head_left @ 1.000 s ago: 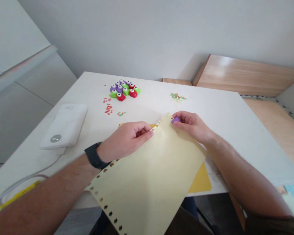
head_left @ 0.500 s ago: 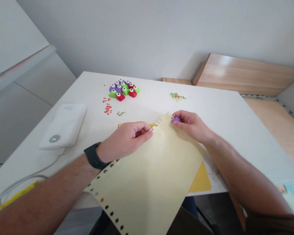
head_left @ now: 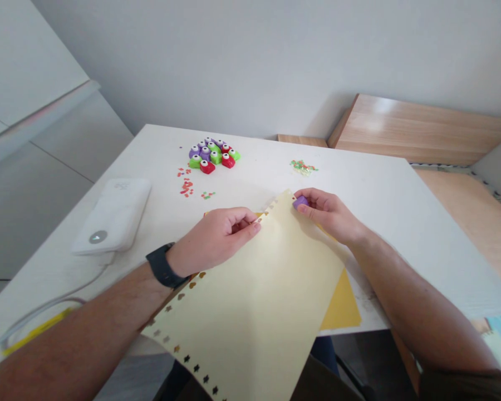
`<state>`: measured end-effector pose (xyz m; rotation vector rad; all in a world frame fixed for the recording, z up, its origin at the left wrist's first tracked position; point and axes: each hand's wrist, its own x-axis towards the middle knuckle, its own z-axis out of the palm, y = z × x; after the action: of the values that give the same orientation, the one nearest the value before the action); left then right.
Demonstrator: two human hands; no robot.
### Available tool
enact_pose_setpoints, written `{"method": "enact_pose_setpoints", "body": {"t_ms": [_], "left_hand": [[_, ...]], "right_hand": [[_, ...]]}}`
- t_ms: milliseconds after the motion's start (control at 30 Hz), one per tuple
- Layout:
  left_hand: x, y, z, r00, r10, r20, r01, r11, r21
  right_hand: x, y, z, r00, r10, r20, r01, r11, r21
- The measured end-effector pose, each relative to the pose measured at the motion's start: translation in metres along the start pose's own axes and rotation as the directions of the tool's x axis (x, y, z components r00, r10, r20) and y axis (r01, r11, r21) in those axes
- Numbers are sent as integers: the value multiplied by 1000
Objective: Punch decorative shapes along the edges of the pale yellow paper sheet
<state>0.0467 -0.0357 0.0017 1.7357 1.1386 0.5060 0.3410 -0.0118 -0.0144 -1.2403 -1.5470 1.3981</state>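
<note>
Head cam: pale-yellow paper sheet (head_left: 254,301) lies at a slant over the near edge of the white desk (head_left: 371,189), lower part hanging past it. L hand (head_left: 217,236) is closed, thumb & fingers pinching the sheet's upper-L edge. R hand (head_left: 332,214) grips a purple craft punch (head_left: 300,203) at the sheet's top corner, thumb on the near side. Can't tell if the punch is pressed. Heart- & star-shaped holes run down the sheet's L edge, more stars along the lower-L edge. Deeper-yellow paper (head_left: 342,303) is partly under it, showing at R. Dark wristband (head_left: 163,267) on L wrist.

Far side of desk: cluster of purple, green & red craft punches (head_left: 215,157) w/ white tops & black dots. Nearby, red confetti (head_left: 186,188) plus a small red/green bunch (head_left: 207,195); mixed confetti pile (head_left: 303,166) farther R. White power bank (head_left: 112,214) at L, w/ cable (head_left: 73,292) attached.
</note>
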Motion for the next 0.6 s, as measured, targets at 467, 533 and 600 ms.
{"method": "enact_pose_setpoints", "body": {"t_ms": [467, 533, 600], "left_hand": [[1, 0, -3, 1000, -1, -22, 2, 1000, 9], [0, 0, -3, 1000, -8, -24, 8, 1000, 14], [0, 0, -3, 1000, -12, -29, 12, 1000, 23]], "right_hand": [[6, 0, -8, 978, 28, -208, 4, 989, 151], [9, 1, -11, 973, 30, -227, 7, 987, 161], [11, 2, -13, 971, 33, -238, 9, 985, 172]]}}
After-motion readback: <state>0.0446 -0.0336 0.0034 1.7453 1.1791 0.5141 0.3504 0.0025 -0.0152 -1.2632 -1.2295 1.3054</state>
